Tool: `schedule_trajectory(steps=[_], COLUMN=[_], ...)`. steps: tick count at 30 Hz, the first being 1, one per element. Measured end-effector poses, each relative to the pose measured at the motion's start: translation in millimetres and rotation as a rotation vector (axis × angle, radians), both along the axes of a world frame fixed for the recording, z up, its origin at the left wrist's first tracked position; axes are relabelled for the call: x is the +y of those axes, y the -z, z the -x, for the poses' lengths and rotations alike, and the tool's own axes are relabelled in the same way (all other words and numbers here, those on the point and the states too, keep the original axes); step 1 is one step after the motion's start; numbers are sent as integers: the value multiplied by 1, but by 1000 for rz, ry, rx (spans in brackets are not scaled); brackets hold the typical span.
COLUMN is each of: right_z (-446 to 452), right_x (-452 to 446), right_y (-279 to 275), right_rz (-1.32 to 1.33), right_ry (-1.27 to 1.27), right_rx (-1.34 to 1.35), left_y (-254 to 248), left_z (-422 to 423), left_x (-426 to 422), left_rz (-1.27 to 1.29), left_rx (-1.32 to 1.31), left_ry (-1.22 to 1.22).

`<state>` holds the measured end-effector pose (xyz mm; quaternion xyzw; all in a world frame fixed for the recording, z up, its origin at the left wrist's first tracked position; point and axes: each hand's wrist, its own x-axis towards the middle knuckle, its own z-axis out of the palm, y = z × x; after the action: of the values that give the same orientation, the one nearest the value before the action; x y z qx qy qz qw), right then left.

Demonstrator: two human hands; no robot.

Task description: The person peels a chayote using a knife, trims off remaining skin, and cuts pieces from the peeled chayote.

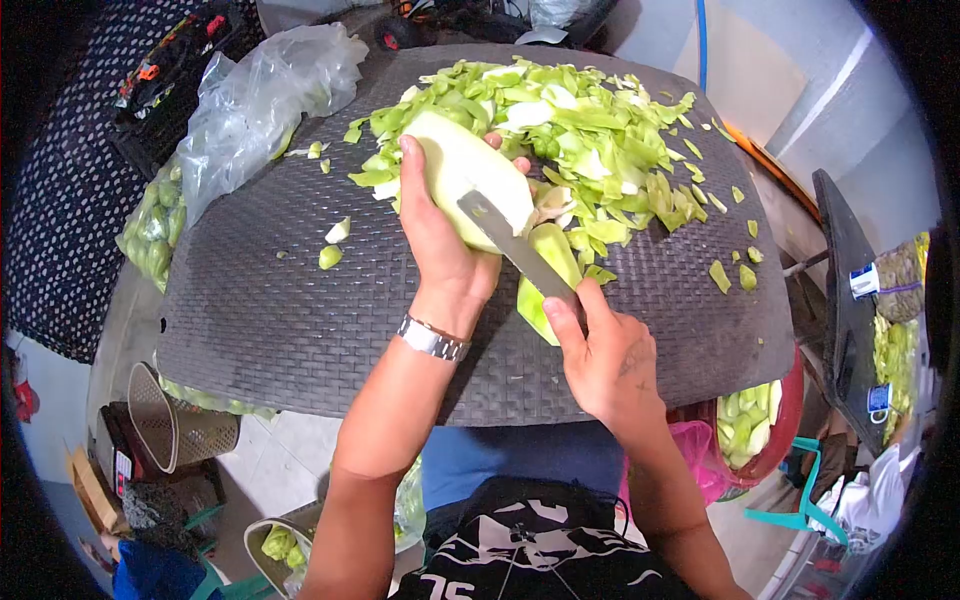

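Note:
My left hand (445, 235) cradles a large peeled pale-green fruit (450, 165), mango-like in shape, with the fingers wrapped behind it. A knife (525, 258) is in my right hand (610, 355), its grey blade lying across the lower right end of the fruit. Whether the edge has cut in, I cannot tell. Below the blade, a green piece of fruit (540, 325) rests on the dark woven-pattern table (300, 320). A wide heap of green peelings (590, 130) spreads behind the fruit.
Clear plastic bags (265, 100) sit at the table's left, one with green fruit (155, 225) inside. Small scraps (331, 257) dot the surface. At the lower right a red basin (785, 430) holds pale-green pieces. A beige basket (175, 420) stands on the floor.

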<state>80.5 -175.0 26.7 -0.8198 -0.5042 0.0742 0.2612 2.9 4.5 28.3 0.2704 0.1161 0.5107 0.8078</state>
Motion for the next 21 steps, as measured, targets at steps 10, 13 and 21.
schedule_trajectory(steps=[10,13,21], right_z=[-2,-8,-55], right_x=[-16,-30,-26], right_y=[-19,-25,-20], right_rz=[115,151,90], right_ry=[36,97,-16], right_rx=[56,115,837], left_y=[8,8,-3], left_z=[2,5,3], left_x=[14,20,12], left_rz=[43,94,230], left_rx=[-17,-12,-18], left_ry=[-66,-100,121])
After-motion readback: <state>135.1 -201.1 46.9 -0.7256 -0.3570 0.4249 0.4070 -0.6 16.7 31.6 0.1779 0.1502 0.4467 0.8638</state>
